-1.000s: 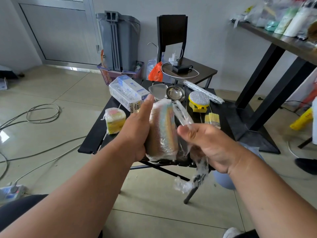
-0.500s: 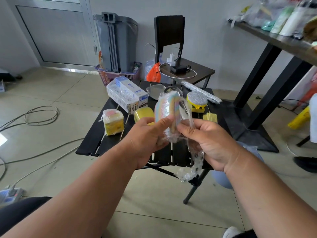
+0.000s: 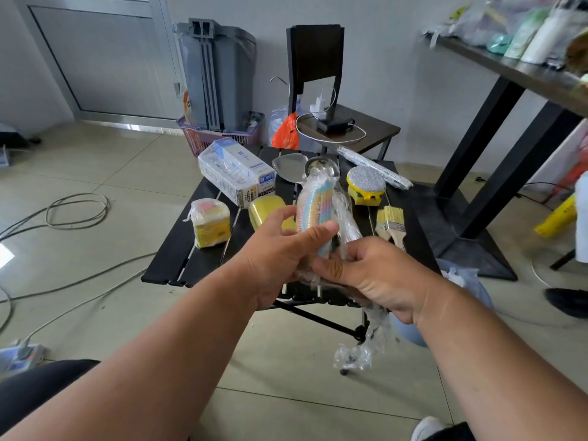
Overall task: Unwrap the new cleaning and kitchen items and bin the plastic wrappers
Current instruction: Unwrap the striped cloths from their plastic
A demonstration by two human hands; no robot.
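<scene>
My left hand [image 3: 283,249] grips a stack of pastel striped cloths [image 3: 315,206] held upright above the black slatted table [image 3: 178,259]. Clear plastic wrap [image 3: 345,214] still clings to the stack's right side. My right hand [image 3: 378,275] pinches that wrap at the stack's base, and a crumpled tail of wrap [image 3: 359,351] hangs below my right wrist. On the table lie a wrapped yellow sponge pack [image 3: 211,222], a yellow sponge [image 3: 265,210], a wrapped white box [image 3: 235,171], a silver-topped yellow scrubber [image 3: 366,186] and paint brushes [image 3: 391,222].
A blue bin [image 3: 477,294] with plastic in it stands on the floor right of the table. A grey dustbin [image 3: 216,71] and a pink basket [image 3: 203,138] sit behind, beside a dark chair [image 3: 346,122]. Cables [image 3: 73,211] lie on the floor at left.
The cloth stack has turned upright and moved away from me, over the table. My right hand has slid down from its top to its base, drawing the wrap downward.
</scene>
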